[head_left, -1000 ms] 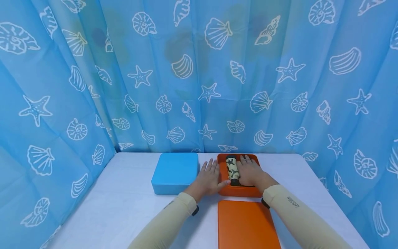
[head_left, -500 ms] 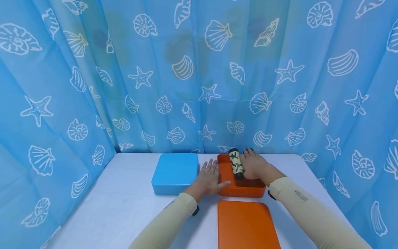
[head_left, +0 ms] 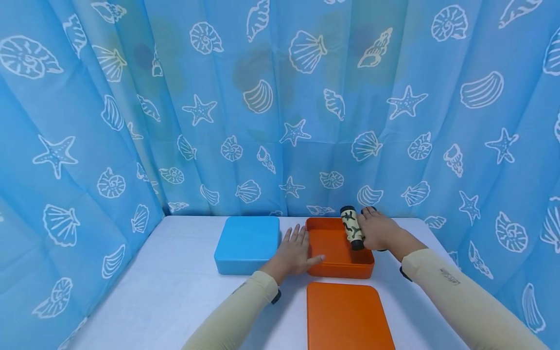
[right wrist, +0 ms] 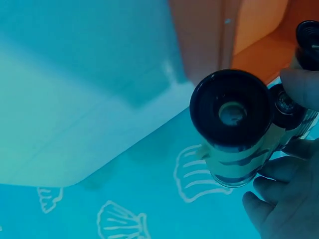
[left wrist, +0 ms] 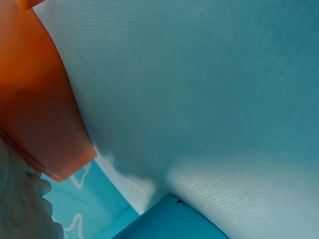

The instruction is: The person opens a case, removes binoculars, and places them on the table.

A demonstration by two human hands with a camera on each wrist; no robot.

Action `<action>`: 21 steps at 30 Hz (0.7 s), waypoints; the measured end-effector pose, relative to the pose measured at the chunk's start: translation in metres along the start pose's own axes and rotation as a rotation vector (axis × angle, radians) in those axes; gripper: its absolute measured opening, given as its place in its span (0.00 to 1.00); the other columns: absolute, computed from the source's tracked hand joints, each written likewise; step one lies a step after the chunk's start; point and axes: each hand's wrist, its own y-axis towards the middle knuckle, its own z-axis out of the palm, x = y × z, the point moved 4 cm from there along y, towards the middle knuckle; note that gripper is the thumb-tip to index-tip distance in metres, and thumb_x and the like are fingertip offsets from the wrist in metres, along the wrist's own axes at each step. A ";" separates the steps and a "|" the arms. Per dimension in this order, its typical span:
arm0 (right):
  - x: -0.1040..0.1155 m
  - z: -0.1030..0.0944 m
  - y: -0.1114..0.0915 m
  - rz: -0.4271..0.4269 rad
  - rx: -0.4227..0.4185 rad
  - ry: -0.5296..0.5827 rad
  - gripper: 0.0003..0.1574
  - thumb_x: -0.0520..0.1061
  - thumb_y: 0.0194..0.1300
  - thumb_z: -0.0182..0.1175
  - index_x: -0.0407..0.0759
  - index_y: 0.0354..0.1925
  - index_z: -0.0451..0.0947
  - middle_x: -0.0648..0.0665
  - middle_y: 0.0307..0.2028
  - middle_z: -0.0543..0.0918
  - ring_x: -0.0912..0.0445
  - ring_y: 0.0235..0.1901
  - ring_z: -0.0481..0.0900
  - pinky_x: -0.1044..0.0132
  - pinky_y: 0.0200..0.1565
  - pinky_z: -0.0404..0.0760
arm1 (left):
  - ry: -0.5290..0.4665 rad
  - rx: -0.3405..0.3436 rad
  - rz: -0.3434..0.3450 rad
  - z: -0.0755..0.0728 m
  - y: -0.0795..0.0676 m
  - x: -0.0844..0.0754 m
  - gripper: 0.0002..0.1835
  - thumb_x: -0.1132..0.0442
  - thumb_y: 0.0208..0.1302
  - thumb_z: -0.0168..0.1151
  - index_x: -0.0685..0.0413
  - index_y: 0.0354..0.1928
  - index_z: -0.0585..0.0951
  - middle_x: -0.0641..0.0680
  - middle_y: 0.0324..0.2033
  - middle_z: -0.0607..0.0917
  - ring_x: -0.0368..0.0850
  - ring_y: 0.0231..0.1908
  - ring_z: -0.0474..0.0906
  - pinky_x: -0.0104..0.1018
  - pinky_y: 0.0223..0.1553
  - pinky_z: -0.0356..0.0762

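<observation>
Camouflage-patterned binoculars (head_left: 351, 227) with black ends are in my right hand (head_left: 379, 228), over the right side of the open orange box (head_left: 341, 271). In the right wrist view, the thumb and fingers of that hand (right wrist: 291, 199) grip the binoculars (right wrist: 239, 162) around their middle, and a round black barrel end faces the camera. My left hand (head_left: 293, 253) rests at the left rim of the orange box with fingers straight and thumb spread over its front edge. The left wrist view shows this hand (left wrist: 25, 199) against the box wall (left wrist: 40, 94).
A closed light-blue box (head_left: 248, 240) stands just left of the left hand. In front of the orange box lies a flat orange lid (head_left: 347, 316). Behind the white table (head_left: 175, 282) hangs a blue curtain (head_left: 297, 160) with white shells.
The right hand has lifted the binoculars up from inside the orange box and carried them rightward to its right rim, baring the box floor. The left hand has stayed at the left rim.
</observation>
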 end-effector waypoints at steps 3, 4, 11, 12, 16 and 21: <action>-0.008 0.003 -0.005 -0.006 -0.021 -0.010 0.47 0.52 0.59 0.62 0.24 0.66 0.60 0.22 0.66 0.61 0.29 0.67 0.54 0.41 0.67 0.54 | -0.002 -0.002 -0.003 0.001 0.001 0.001 0.56 0.20 0.59 0.26 0.56 0.77 0.48 0.55 0.76 0.49 0.53 0.74 0.37 0.51 0.71 0.34; -0.011 0.003 -0.007 -0.011 -0.027 -0.012 0.46 0.50 0.58 0.63 0.24 0.65 0.61 0.21 0.66 0.61 0.29 0.67 0.55 0.41 0.67 0.54 | -0.004 -0.003 -0.003 0.002 0.001 0.001 0.56 0.20 0.59 0.26 0.56 0.77 0.48 0.55 0.76 0.49 0.53 0.74 0.37 0.51 0.71 0.34; -0.029 0.014 -0.018 0.002 -0.036 -0.012 0.47 0.52 0.57 0.65 0.23 0.63 0.62 0.20 0.64 0.62 0.27 0.65 0.57 0.40 0.66 0.57 | 0.007 -0.015 0.003 0.004 0.000 0.000 0.56 0.20 0.59 0.26 0.57 0.76 0.49 0.55 0.76 0.49 0.53 0.74 0.37 0.50 0.71 0.32; -0.031 0.016 -0.019 0.010 -0.033 -0.012 0.47 0.52 0.57 0.66 0.23 0.63 0.62 0.20 0.64 0.62 0.27 0.65 0.57 0.40 0.65 0.57 | 0.009 -0.017 0.004 0.004 0.001 0.000 0.56 0.20 0.59 0.26 0.57 0.76 0.49 0.55 0.76 0.49 0.53 0.74 0.37 0.50 0.71 0.32; -0.042 0.024 -0.022 0.048 -0.016 -0.005 0.47 0.51 0.55 0.67 0.24 0.63 0.63 0.20 0.63 0.63 0.27 0.64 0.58 0.40 0.65 0.58 | 0.017 -0.019 0.003 0.004 0.001 0.000 0.56 0.20 0.59 0.26 0.56 0.76 0.50 0.55 0.76 0.50 0.53 0.74 0.37 0.50 0.71 0.33; -0.053 0.034 -0.024 0.091 0.028 -0.007 0.48 0.49 0.55 0.67 0.23 0.64 0.62 0.19 0.64 0.62 0.27 0.65 0.57 0.39 0.65 0.57 | 0.021 -0.025 0.003 0.005 0.002 0.001 0.56 0.20 0.59 0.25 0.56 0.76 0.50 0.55 0.75 0.51 0.53 0.74 0.37 0.51 0.71 0.34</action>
